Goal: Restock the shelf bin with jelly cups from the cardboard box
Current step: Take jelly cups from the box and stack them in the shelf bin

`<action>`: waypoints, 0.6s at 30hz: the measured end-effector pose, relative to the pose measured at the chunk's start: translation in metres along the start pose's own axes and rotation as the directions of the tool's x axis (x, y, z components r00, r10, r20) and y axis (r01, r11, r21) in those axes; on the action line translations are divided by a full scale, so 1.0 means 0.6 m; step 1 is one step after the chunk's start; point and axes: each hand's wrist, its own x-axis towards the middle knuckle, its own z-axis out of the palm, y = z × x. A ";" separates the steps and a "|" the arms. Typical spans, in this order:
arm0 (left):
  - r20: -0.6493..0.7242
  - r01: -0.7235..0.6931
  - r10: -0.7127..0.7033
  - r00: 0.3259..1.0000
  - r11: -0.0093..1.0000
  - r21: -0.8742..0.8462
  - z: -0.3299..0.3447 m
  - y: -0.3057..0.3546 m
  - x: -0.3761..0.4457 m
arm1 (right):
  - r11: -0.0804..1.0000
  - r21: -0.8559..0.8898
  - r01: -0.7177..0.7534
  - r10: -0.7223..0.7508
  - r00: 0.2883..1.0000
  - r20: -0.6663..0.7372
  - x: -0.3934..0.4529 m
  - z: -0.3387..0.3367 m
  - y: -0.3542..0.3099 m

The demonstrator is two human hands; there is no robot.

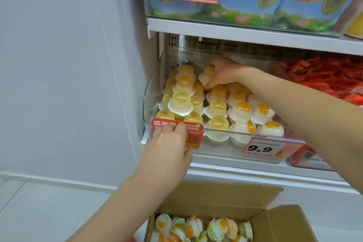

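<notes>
Nearest, at six o'clock, the cardboard box [275,228] stands open below the shelf, loose jelly cups [198,229] lying on their sides in it. Above it at about nine o'clock, the left hand [169,143] rests on the front lip of the clear shelf bin [151,88], fingers straight and together over the orange label [194,133], holding nothing. Farther in, at twelve o'clock, the right hand [222,71] reaches over the packed rows, its fingers curled round one jelly cup [207,75], dome up, at the bin's back middle. This hand is nearer the open gap at the rear, so the cup probably sets down there.
</notes>
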 end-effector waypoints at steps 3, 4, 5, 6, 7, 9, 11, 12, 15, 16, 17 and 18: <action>-0.004 -0.007 0.007 1.000 1.000 -0.002 0.001 -0.001 -0.002 | 0.999 -0.035 0.021 -0.020 0.999 0.026 0.010 0.011 0.005; -0.003 -0.009 0.009 1.000 1.000 0.000 0.001 0.000 -0.002 | 0.999 -0.036 0.032 -0.031 0.999 0.023 0.014 0.015 0.008; -0.003 -0.011 0.011 1.000 1.000 0.003 0.001 0.000 -0.003 | 0.998 -0.034 0.045 -0.044 0.999 0.017 0.018 0.017 0.010; -0.003 -0.015 0.015 1.000 1.000 0.006 0.002 0.001 -0.003 | 0.998 -0.031 0.055 -0.055 0.998 0.012 0.020 0.017 0.012; -0.004 -0.019 0.019 1.000 1.000 0.013 0.002 0.002 -0.004 | 0.998 -0.030 0.062 -0.061 0.998 0.010 0.019 0.017 0.013; -0.007 -0.027 0.028 1.000 0.999 0.028 0.004 0.003 -0.005 | 0.998 -0.030 0.062 -0.062 0.998 0.007 0.017 0.016 0.016; -0.007 -0.039 0.039 0.999 0.999 0.035 0.005 0.003 -0.007 | 0.998 0.001 0.057 -0.057 0.998 -0.005 0.006 0.014 0.017; -0.006 -0.046 0.046 0.999 0.998 0.038 0.004 0.002 -0.009 | 0.998 0.038 0.051 -0.050 0.998 -0.022 -0.005 0.013 0.017; -0.001 -0.055 0.055 0.998 0.996 0.068 0.006 0.000 -0.015 | 0.981 0.178 0.077 -0.041 0.979 -0.199 -0.069 0.016 0.017; 0.000 -0.054 0.055 0.999 0.994 0.093 0.008 -0.001 -0.018 | 0.974 0.195 0.115 -0.053 0.954 -0.295 -0.100 0.019 0.018; 0.003 -0.052 0.052 0.999 0.991 0.120 0.011 -0.001 -0.021 | 0.972 0.176 0.156 -0.076 0.918 -0.390 -0.136 0.022 0.018; 0.012 -0.048 0.046 0.999 0.989 0.143 0.013 -0.001 -0.025 | 0.971 0.141 0.194 -0.107 0.877 -0.469 -0.175 0.028 0.018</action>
